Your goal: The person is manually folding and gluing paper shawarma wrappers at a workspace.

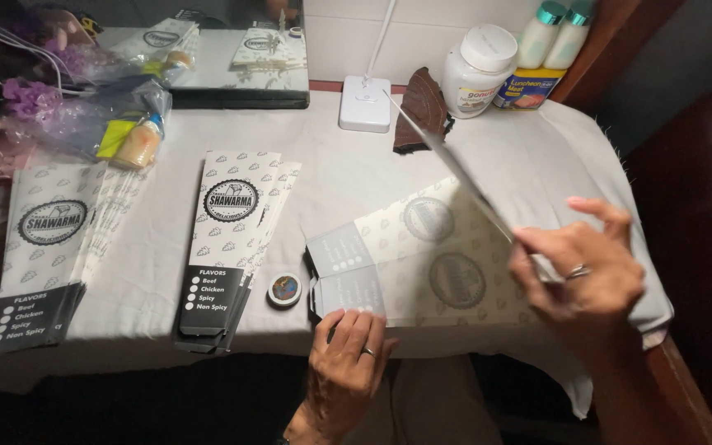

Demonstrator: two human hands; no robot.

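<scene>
So the left hand (346, 356) sits at the front edge of the desk (348, 177), fingers lying together and mostly flat, fingertips pressing the grey end of the flat printed sleeve (422, 264) lying there. The right hand (580, 268) is up over the right side of the desk, thumb and fingers pinched on a thin flat sheet (451, 165) that tilts up toward the back edge. A little round tin (284, 290) sits just left of the sleeve, beside a stack of sleeves (228, 247).
</scene>
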